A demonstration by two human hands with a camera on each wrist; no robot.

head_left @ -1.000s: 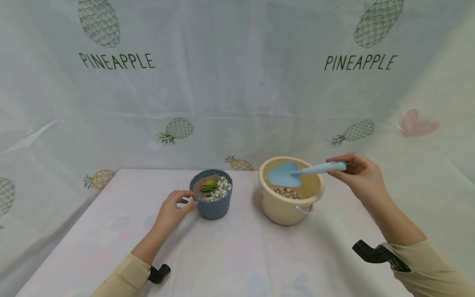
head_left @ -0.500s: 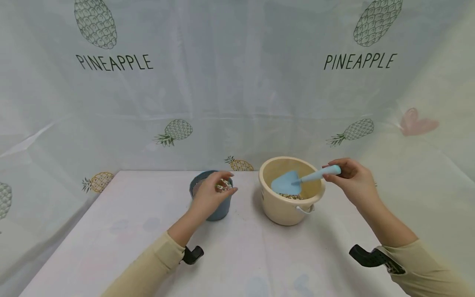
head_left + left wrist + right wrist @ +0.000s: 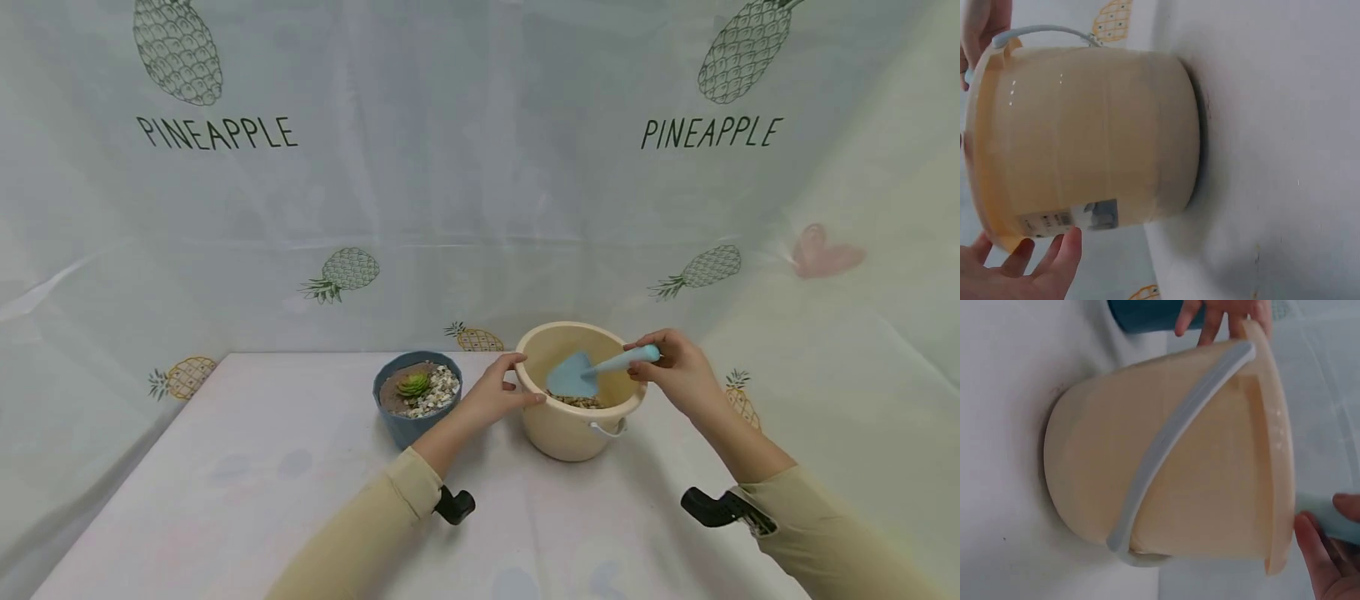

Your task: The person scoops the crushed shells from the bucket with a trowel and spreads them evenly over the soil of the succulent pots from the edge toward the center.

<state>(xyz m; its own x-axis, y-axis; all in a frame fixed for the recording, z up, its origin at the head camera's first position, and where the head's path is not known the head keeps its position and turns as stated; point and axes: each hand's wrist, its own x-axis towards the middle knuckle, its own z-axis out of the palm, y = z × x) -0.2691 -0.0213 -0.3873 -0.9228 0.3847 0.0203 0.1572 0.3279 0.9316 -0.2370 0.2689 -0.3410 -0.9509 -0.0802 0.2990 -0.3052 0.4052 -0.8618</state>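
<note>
In the head view a cream bucket (image 3: 564,437) stands upright, with brown pebbles (image 3: 581,402) at its bottom. My right hand (image 3: 681,372) pinches the handle of a light-blue hand trowel (image 3: 574,377). The trowel's blade dips inside the bucket, close over the pebbles. At the bucket's left side, my left hand (image 3: 491,398) holds the rim, fingers and thumb spread along it. The left wrist view shows these fingers (image 3: 1060,259) against the outer wall near a label (image 3: 1094,216). Left of the bucket sits a blue-grey pot (image 3: 401,427), partly behind my left forearm.
The pot holds a green succulent (image 3: 413,384), brown soil and pale gravel (image 3: 438,395). A white handle (image 3: 1166,447) hangs down the bucket's side. Both stand on a pale cloth-covered table (image 3: 300,492), before a curtain (image 3: 465,175) printed with pineapples.
My left hand has left the pot, passed in front of it and reached the bucket's rim. My right hand has lowered the trowel farther into the bucket. The view has shifted slightly.
</note>
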